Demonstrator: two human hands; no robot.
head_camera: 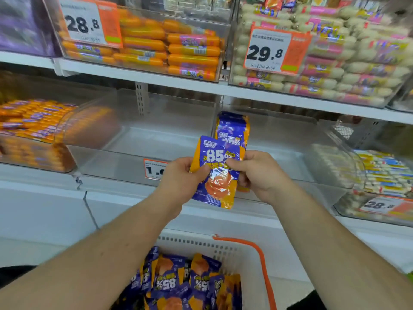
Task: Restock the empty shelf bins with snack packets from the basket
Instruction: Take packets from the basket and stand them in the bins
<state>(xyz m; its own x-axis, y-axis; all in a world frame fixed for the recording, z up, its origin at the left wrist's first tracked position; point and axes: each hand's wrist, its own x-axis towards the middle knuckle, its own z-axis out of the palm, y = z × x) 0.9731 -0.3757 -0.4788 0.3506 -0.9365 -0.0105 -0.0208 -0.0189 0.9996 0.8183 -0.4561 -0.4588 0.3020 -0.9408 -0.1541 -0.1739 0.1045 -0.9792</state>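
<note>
One upright packet, long axis vertical

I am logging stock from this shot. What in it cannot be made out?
- Price tag, head view: second digit covered by the left hand.
- Packets behind the held packet: count hidden by it and the right hand.
- Basket: cut off by the bottom edge.
- Small print on the 29.8 tag: blurred.

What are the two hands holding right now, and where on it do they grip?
A purple and orange snack packet: the left hand pinches its left edge, the right hand its right edge around mid-height, with more packets stacked behind it.
</note>
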